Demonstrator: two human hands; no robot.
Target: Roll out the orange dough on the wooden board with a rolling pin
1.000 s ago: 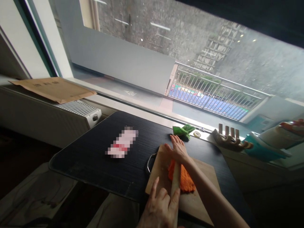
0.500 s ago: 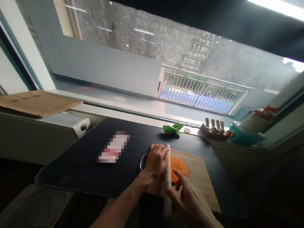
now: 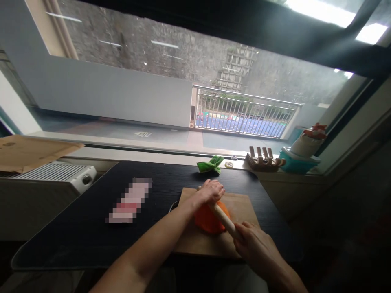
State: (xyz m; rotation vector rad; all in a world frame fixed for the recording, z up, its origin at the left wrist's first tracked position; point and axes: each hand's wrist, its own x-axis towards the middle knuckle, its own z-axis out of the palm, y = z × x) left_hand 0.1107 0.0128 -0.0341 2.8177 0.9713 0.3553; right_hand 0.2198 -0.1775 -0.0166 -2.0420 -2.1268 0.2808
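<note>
Head view: one orange dough slab on the board, one rolling pin slanting across it, dough showing on both sides. Half a second ago the pin ran nearly straight away from the person, along the dough's left edge. Two hands: left hand lies over the pin near its far end, fingers together, can't tell if gripping or just pressing; right hand, then loose with fingers apart, is now wrapped round the near end. Dough sits between them, nearer the person than the left hand, left of and beyond the right. One wooden board, one black table. Also on table: one pixelated pink item, left; one green cloth-like item past the board. Sill, right: one small ring, one rack with four upright prongs, one teal tub.
</note>
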